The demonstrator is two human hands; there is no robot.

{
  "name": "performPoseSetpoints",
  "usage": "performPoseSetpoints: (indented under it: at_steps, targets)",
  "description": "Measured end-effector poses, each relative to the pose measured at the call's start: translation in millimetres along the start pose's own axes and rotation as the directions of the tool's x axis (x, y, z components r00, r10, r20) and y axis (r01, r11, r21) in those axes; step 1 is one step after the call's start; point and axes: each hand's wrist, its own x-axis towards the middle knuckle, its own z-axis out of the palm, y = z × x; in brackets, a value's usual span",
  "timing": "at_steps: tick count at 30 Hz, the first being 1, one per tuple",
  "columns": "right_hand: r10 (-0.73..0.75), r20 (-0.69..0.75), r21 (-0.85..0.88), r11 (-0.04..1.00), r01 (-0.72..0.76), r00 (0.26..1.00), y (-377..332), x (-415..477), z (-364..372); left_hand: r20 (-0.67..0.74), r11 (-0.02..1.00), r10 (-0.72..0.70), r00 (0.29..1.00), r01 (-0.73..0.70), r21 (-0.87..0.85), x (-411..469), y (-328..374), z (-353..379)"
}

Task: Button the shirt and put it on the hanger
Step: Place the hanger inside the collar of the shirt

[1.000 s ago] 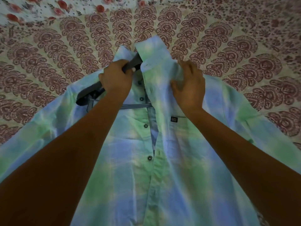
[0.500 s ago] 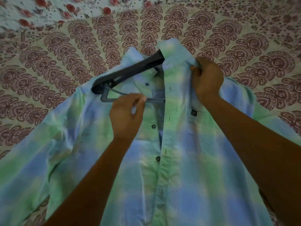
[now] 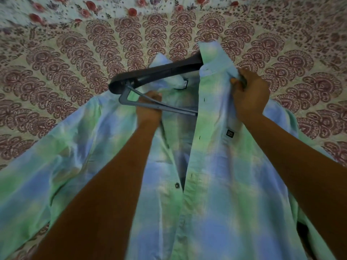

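The left hand [image 3: 149,107] is curled closed around the lower bar of the hanger [image 3: 155,75], with a fold of the left front panel apparently bunched under it; the right hand [image 3: 250,97] is pinched shut on the shirt [image 3: 216,194] just below the collar [image 3: 214,53], lifting that side clear. Between the two hands the hanger lies slanted across the open neck, its right arm already tucked under the collar and right shoulder, its left end still outside, resting on top of the cloth. The step in hand looks like seating the hanger; the left shoulder needs to be drawn over the exposed end next. The front stands open at the chest, one dark button [image 3: 177,185] visible lower down and not fastened, so the buttoning seems still to be done. The shirt lies spread front-up on the patterned bedspread [image 3: 56,59], sleeves running toward its left and right edges.
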Motion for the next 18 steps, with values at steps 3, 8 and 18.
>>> performPoseSetpoints:
  at_steps: [3, 8, 18]
  targets:
    - [-0.019, -0.009, -0.003, 1.0, 0.019, 1.0, 2.3, 0.0, 1.4, -0.064, 0.858, -0.147, 0.987, 0.095, -0.505, 12.3, -11.4, -40.0]
    - [-0.046, -0.018, 0.021, 0.999, 0.046, 0.999, 5.5, 0.7, 1.0, -0.068, 0.862, -0.271, 0.96, 0.211, -0.461, 39.6, -11.4, -91.5]
    - [-0.08, 0.004, -0.099, 0.992, 0.08, 0.997, 10.1, -7.3, 8.0, -0.201, 0.958, 0.128, 0.971, -0.173, -0.23, 27.7, 28.8, -102.8]
